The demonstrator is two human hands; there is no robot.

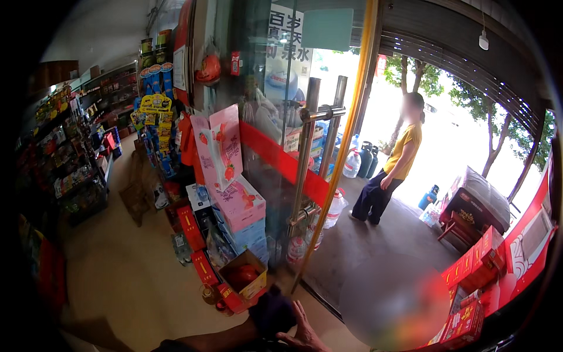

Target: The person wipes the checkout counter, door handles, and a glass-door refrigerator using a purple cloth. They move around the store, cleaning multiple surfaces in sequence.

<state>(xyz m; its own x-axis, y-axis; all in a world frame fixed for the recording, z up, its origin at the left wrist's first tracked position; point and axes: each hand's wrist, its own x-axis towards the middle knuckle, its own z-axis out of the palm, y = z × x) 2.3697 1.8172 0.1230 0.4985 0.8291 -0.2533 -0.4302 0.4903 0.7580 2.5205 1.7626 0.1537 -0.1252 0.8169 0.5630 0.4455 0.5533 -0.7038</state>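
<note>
At the bottom of the head view my left forearm reaches in from the left. My left hand (273, 311) is wrapped in a dark purple-black glove or cloth, so its fingers cannot be made out. Close beside it on the right is my bare right hand (305, 331), its thumb and fingers spread. Whether the two hands touch is unclear. Just beyond them stands an open cardboard box (254, 288) with red items inside. Red cartons (204, 268) line up to its left, near pink strawberry-printed boxes (239, 202) stacked on blue ones.
A glass door (275, 176) with steel handles (308, 145) stands ahead. Outside it, a person in a yellow top (402, 154) stands near water jugs (352, 163) and gas cylinders (366, 159). Stocked shelves (70, 154) fill the left; red gift boxes (475, 259) are at right.
</note>
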